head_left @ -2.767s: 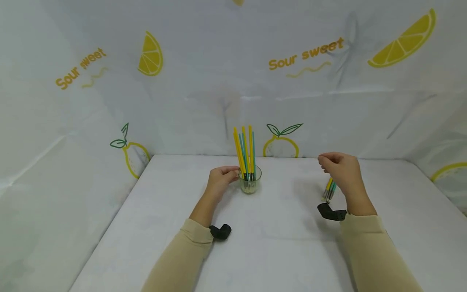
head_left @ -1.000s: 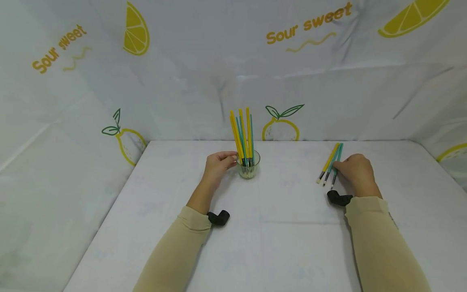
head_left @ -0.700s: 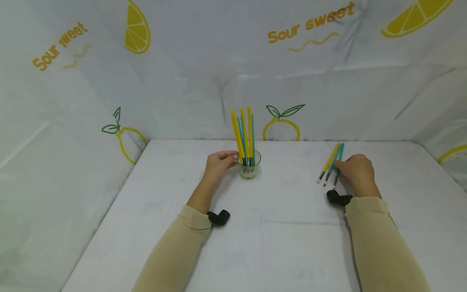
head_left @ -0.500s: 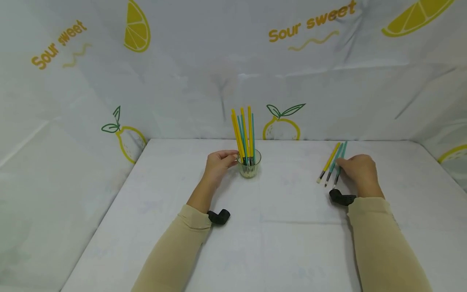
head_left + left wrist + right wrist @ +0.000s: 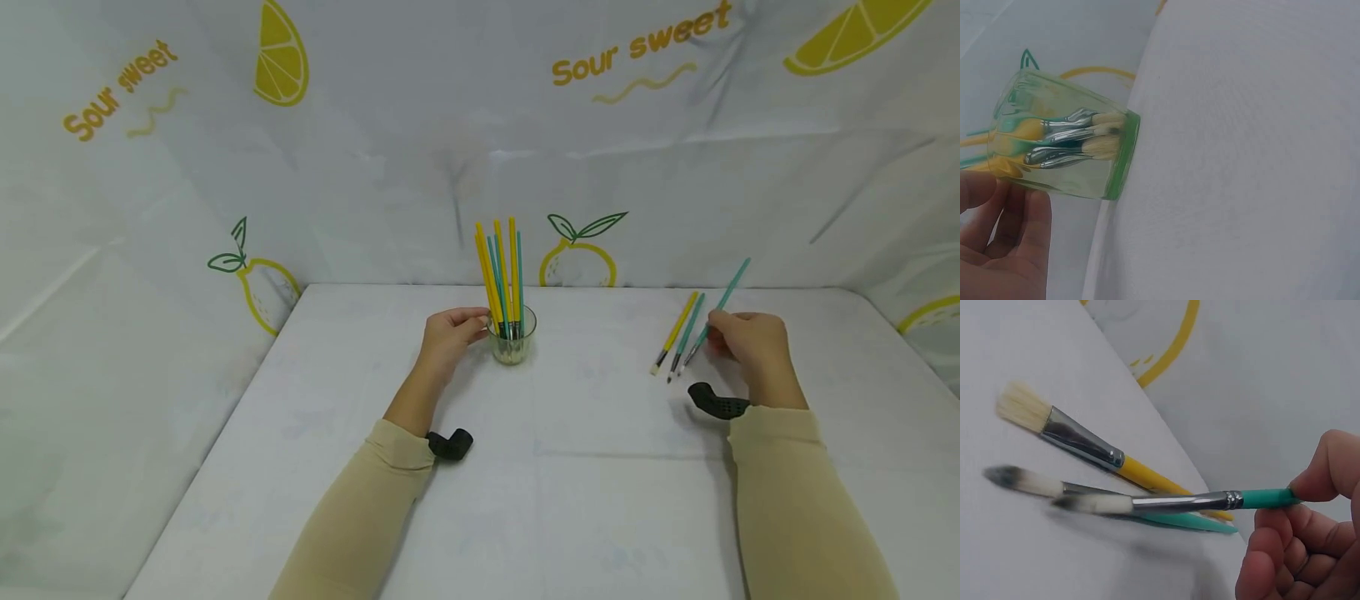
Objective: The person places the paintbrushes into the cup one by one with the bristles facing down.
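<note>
My left hand (image 5: 446, 346) is at the left side of a clear glass cup (image 5: 511, 353), its thumb and bent fingertips at the rim. Inside stand several paintbrushes (image 5: 496, 271) with yellow or teal handles, bristles down; the left wrist view shows their pale bristles (image 5: 1100, 147) near the green-tinted base. On the right, my right hand (image 5: 757, 346) pinches a teal paintbrush (image 5: 729, 292) between thumb and fingers. It tilts, white tip down, handle pointing up and right. Beside it a yellow paintbrush (image 5: 679, 323) and another teal paintbrush (image 5: 691, 323) lie on the table.
The white-covered table (image 5: 600, 500) has its far edge just behind the cup and the loose brushes. A white backdrop (image 5: 420, 125) with lemon prints rises behind it. Black wrist cameras (image 5: 451, 445) sit on both wrists.
My right hand came down to the loose brushes, took hold of the rightmost teal paintbrush and has lifted it away to the right, tilting its handle up. My left hand stays by the cup.
</note>
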`<state>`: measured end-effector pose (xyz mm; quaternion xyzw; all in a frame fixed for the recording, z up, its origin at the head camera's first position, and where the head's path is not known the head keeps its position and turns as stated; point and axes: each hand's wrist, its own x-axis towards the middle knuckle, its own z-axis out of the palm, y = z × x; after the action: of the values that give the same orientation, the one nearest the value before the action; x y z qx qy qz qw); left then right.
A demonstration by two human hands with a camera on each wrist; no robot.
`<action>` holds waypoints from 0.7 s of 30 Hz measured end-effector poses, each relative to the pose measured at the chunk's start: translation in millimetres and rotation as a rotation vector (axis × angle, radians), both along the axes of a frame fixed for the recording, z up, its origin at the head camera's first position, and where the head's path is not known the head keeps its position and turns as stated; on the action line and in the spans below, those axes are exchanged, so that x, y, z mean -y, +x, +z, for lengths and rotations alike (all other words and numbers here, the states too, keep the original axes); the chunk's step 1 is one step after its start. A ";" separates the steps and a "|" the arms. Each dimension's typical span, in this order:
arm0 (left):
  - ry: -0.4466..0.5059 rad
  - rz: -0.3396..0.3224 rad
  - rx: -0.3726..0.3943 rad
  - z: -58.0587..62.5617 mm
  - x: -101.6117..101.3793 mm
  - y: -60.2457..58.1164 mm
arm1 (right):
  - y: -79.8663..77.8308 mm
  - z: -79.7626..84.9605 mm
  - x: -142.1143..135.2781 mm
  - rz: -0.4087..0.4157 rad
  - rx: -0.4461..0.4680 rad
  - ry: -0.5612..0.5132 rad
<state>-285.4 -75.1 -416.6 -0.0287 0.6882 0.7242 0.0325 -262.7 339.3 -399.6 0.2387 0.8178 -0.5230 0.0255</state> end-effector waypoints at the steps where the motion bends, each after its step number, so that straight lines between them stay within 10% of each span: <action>1: 0.000 -0.001 0.002 -0.1 0.1 -0.1 | -0.2 0.5 1.6 -0.004 -0.021 -0.020; 13: 0.000 -0.005 0.004 1.2 2.0 -1.4 | -0.9 21.1 26.2 -0.006 -0.320 -0.243; 21: -0.001 -0.004 0.015 1.3 0.7 0.5 | 0.5 30.0 52.5 0.045 -0.439 -0.198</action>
<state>-284.9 -75.8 -415.3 -0.0326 0.6885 0.7234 0.0393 -262.2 286.8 -369.6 0.0971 0.7536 -0.6393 -0.1180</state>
